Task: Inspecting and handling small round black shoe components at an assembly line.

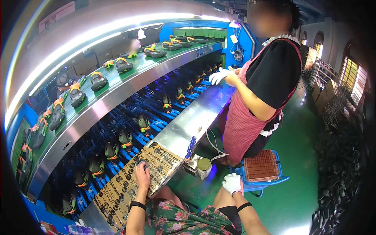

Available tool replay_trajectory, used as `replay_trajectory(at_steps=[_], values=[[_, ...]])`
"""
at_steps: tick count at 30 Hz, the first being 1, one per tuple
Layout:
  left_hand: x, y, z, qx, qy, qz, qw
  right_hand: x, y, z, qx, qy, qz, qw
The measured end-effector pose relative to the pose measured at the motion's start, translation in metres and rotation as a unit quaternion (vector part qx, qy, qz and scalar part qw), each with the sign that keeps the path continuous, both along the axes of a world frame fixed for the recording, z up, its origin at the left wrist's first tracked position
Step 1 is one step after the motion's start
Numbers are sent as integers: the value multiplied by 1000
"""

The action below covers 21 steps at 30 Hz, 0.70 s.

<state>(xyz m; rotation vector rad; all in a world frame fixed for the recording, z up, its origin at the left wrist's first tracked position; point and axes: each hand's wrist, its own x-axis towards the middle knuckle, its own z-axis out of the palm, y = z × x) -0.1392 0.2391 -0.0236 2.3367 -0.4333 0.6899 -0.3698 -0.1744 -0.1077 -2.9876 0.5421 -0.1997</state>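
Observation:
My bare left hand [142, 178] reaches over a printed, tape-covered cardboard sheet [129, 184] on the metal ledge. Its fingertips are closed on a small dark round piece [140, 162], too small to identify. My right hand [232, 183], in a white glove, rests by my right knee with its fingers curled in. Nothing sticks out of it. Beyond the ledge, black shoes with orange and green trim [111, 150] sit in a row on blue racks.
Above runs a green conveyor [113, 74] carrying more shoes. A co-worker in a red checked apron [248, 98] stands at the right, wearing white gloves. Near my knees are a lidded jar [204, 166], a blue coiled hose [190, 148] and a blue stool [261, 166]. Dark pieces [337, 188] pile up far right.

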Motion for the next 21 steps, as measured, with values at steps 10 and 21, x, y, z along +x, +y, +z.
replay_trajectory(at_steps=[10,21], values=[[2,-1,-2,-18,-9,-10,1000,-18,-14,-6,8,10,-30,999],[3,0,-4,3,-8,-8,1000,-14,-13,-6,-1,25,-35,999]])
